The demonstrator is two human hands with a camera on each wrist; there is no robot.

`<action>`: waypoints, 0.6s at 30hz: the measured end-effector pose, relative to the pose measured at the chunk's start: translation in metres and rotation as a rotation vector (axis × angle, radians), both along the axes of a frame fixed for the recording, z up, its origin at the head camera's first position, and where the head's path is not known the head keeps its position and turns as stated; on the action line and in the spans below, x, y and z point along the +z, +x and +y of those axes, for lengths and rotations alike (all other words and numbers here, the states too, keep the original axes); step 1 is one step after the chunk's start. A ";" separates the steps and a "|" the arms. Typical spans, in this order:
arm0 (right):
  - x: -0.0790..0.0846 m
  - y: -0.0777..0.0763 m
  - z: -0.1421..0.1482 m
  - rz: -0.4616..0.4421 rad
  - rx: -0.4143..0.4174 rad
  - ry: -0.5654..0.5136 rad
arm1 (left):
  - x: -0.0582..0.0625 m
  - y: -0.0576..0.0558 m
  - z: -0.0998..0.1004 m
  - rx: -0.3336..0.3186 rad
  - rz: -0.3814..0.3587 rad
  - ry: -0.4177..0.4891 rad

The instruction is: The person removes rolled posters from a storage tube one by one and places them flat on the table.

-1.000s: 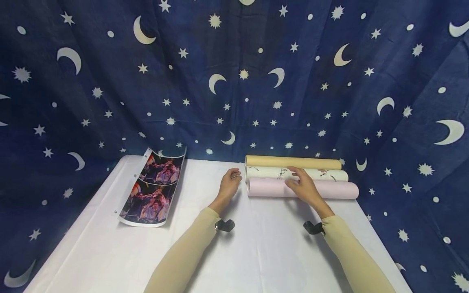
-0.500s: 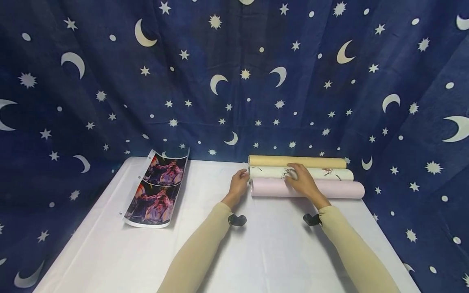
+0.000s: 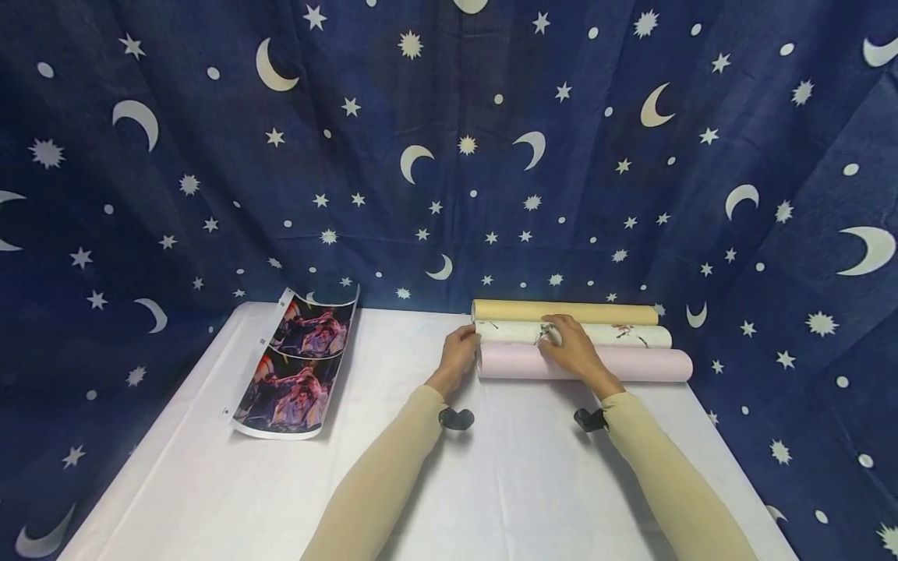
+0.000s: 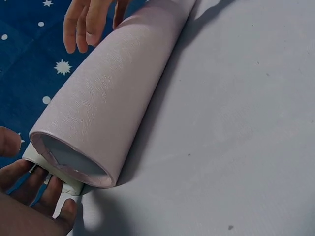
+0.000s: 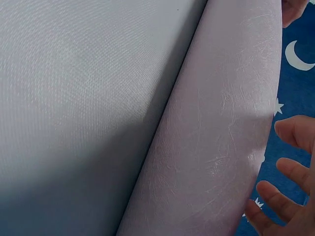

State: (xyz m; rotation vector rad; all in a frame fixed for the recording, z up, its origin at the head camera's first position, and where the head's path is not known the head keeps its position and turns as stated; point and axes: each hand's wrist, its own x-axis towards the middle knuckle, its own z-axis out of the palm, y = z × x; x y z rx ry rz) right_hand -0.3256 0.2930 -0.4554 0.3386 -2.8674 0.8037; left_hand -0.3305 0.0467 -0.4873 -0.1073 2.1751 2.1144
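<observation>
Three wallpaper rolls lie side by side at the table's back right: a yellow roll [image 3: 596, 312] at the back, a white floral roll [image 3: 638, 336] in the middle, a pink roll [image 3: 631, 364] in front. My left hand [image 3: 458, 358] is at the left end of the rolls. In the left wrist view its fingertips [image 4: 54, 184] touch the floral roll's end, below the pink roll's hollow end. My right hand [image 3: 575, 349] reaches over the pink roll to the floral roll, fingers spread and slightly bent. The pink roll hides much of the floral roll in both wrist views.
A curling printed sheet [image 3: 298, 366] with two colourful pictures lies at the table's left. The white-covered table [image 3: 505, 483] is bordered behind and at the sides by a dark blue curtain [image 3: 449, 156] with moons and stars. A black wrist device [image 3: 457, 419] sits below each hand.
My left hand has moved right, from beside the rolls to the floral roll's end. My right hand has come lower over the floral roll and shifted slightly left. The view swayed a little.
</observation>
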 end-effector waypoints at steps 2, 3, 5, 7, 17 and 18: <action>0.001 0.001 0.001 0.008 0.001 0.009 | 0.003 0.000 0.001 -0.006 0.007 -0.002; 0.001 0.001 0.002 0.014 0.004 0.019 | 0.004 0.000 0.002 -0.009 0.016 -0.003; 0.002 0.002 0.004 0.020 0.014 0.043 | 0.009 0.000 0.005 -0.013 0.037 -0.002; 0.003 0.002 0.006 0.025 0.027 0.081 | 0.016 0.000 0.008 -0.012 0.064 0.010; 0.014 -0.010 0.022 0.031 0.017 0.173 | 0.042 0.006 0.020 0.012 0.170 0.048; 0.014 -0.011 0.024 0.029 0.012 0.180 | 0.043 0.006 0.021 0.014 0.177 0.061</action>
